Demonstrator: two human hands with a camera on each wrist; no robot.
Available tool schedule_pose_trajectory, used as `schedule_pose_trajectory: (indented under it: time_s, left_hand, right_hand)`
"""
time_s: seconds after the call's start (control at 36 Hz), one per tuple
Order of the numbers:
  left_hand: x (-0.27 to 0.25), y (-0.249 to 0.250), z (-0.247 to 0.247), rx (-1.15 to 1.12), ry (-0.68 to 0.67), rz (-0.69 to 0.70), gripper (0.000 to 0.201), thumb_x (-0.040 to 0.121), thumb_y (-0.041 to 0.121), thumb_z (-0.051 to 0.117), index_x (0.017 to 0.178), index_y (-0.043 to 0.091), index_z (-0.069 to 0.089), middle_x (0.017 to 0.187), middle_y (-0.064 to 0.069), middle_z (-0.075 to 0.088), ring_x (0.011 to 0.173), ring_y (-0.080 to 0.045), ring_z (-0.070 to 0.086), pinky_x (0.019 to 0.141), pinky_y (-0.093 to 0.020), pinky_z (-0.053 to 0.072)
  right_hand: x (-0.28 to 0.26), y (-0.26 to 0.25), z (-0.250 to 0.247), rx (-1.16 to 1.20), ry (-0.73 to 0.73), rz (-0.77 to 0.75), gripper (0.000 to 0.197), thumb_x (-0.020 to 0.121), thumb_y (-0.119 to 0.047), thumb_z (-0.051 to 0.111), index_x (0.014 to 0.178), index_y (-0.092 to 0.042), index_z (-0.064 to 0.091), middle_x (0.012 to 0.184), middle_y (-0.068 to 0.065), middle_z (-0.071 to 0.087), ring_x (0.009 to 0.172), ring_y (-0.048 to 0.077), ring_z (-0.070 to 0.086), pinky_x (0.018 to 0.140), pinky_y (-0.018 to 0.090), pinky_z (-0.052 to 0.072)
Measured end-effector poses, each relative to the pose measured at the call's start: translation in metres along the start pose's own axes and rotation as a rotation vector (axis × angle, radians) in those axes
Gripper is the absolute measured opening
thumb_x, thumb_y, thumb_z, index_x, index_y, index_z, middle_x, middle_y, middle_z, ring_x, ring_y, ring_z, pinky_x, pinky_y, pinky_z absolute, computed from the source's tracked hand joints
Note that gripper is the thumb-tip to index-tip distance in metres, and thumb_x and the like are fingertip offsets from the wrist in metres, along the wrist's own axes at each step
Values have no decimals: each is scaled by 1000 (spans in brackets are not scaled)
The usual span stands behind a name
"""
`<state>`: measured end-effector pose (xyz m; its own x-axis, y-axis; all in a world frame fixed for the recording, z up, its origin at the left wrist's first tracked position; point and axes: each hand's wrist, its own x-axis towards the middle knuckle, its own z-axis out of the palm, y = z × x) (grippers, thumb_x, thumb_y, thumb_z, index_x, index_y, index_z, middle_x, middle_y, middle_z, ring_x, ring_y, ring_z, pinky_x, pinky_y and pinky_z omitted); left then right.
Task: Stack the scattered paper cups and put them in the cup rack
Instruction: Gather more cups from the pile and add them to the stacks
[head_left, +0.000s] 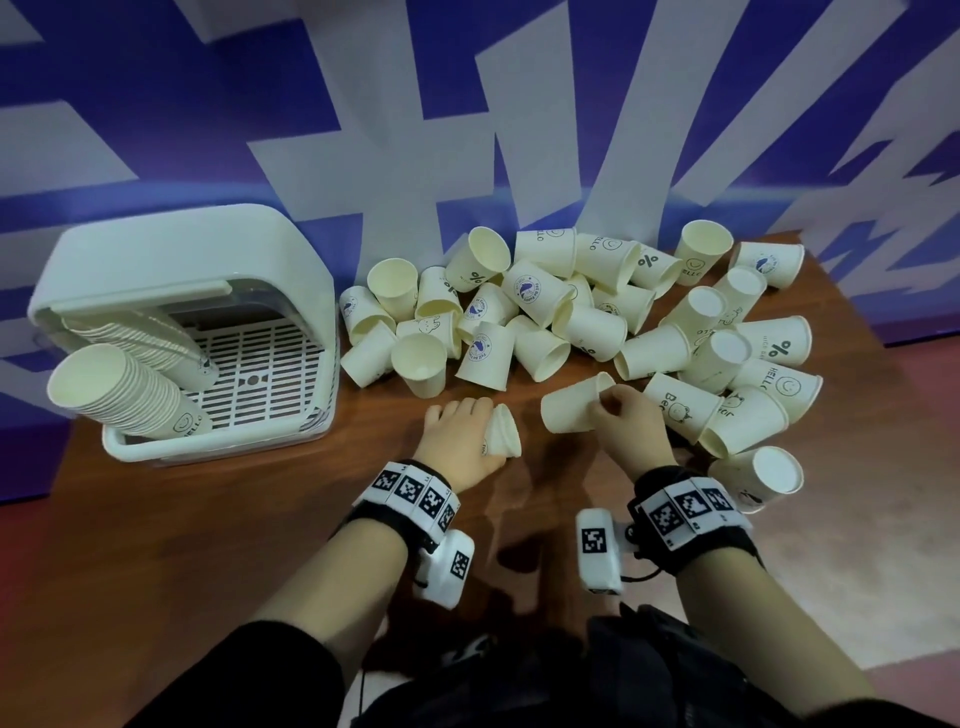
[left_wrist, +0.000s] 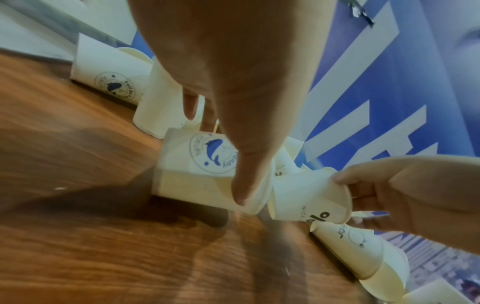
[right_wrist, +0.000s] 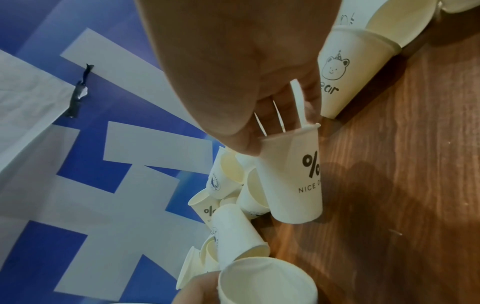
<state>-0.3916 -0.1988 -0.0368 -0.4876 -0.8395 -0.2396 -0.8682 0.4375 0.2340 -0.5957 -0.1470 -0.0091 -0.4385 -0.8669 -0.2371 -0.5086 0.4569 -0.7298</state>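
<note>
Several cream paper cups lie scattered across the back of the brown table. My left hand grips a cup with a blue whale print, lying sideways with its mouth to the right; the left wrist view shows that whale cup under my thumb. My right hand pinches the base of a "%" cup, its mouth facing left toward the other cup. The "%" cup also shows in the right wrist view. The white cup rack at the left holds a long stack of cups.
A blue and white patterned wall stands right behind the cups. Loose cups crowd the table's right side, and one capped-looking cup sits near my right wrist. Bare wood lies in front of the rack and between my forearms.
</note>
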Motion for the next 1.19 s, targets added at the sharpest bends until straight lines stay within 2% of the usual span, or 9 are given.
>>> schedule_pose_trajectory:
  time_s: [0.14,0.22,0.42,0.56,0.75,0.83,0.94,1.08,1.19]
  left_hand:
    - [-11,-5,-7,-139,21,-69,68,82,52,61,137,19,37,131,0,48,123,-21,43,103,-38,25]
    - [-19,-11,-13,-227,31,-93,70,82,53,62,138,19,37,134,0,47,126,-20,41,105,-38,24]
    - [-41,-28,-36,-427,71,-124,71,82,48,66,140,20,38,137,-1,47,128,-21,43,109,-38,28]
    - [-55,-53,-57,-516,168,-132,69,79,48,69,137,24,41,135,-1,50,125,-20,46,106,-45,35]
    - [-81,-98,-81,-623,267,-191,73,74,55,70,134,23,46,130,-1,55,116,-21,52,98,-45,45]
    - [-93,-119,-93,-659,310,-224,72,73,51,73,134,22,48,129,-1,56,116,-20,52,100,-43,43]
    - [-111,-144,-111,-690,412,-245,64,76,41,76,131,22,51,126,3,57,114,-15,53,96,-32,42]
    - [-131,-175,-129,-726,523,-275,63,76,38,77,131,22,50,127,5,56,114,-9,50,93,-26,40]
    - [-143,-196,-139,-751,568,-294,65,77,38,77,133,22,48,127,6,55,111,-4,45,90,-22,34]
  right_hand:
    - [-9,-11,3,47,36,-23,11,87,-18,52,88,-9,60,81,1,60,82,21,56,78,38,46]
    - [-14,-17,7,50,48,-57,6,87,-18,53,85,-14,58,73,-8,52,78,17,51,72,31,40]
    - [-25,-46,22,136,95,-118,16,86,-18,54,94,-11,66,76,-6,57,74,11,52,64,23,38]
    - [-36,-82,37,227,125,-190,21,88,-18,55,100,-5,67,73,-9,55,75,11,52,69,25,39]
    - [-60,-135,60,278,137,-328,25,92,-17,52,111,-7,66,93,-3,63,83,6,55,66,6,39]
    - [-69,-159,69,272,138,-373,27,93,-17,49,113,-9,66,100,0,66,93,12,59,80,23,46]
    - [-79,-190,83,235,150,-462,24,91,-12,46,103,-7,67,92,6,68,89,22,60,81,40,50]
    - [-96,-228,107,227,167,-561,22,90,-10,47,98,-8,68,89,7,67,83,22,59,78,44,49]
    - [-105,-249,127,217,179,-667,20,89,-8,49,93,-8,68,86,6,67,77,12,52,73,35,45]
